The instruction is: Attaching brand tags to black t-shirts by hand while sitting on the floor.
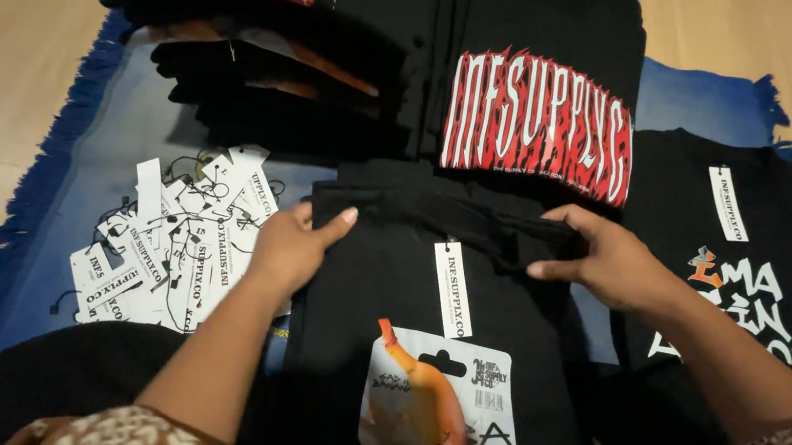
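A folded black T-shirt (pixel 419 372) lies in front of me on a blue mat, with a white paper tag (pixel 454 289) hanging from its collar and a printed card with an orange figure (pixel 435 413) resting on it. My left hand (pixel 291 241) presses flat on the shirt's upper left corner. My right hand (pixel 603 259) pinches the folded top edge of the shirt near the collar on the right.
A pile of several white paper tags with strings (pixel 169 238) lies left of the shirt. Stacks of folded black shirts stand behind, one with a red flame print (pixel 539 120). Another black shirt with white print (pixel 735 258) lies at the right. The blue fringed mat (pixel 90 151) rests on a wooden floor (pixel 4 34).
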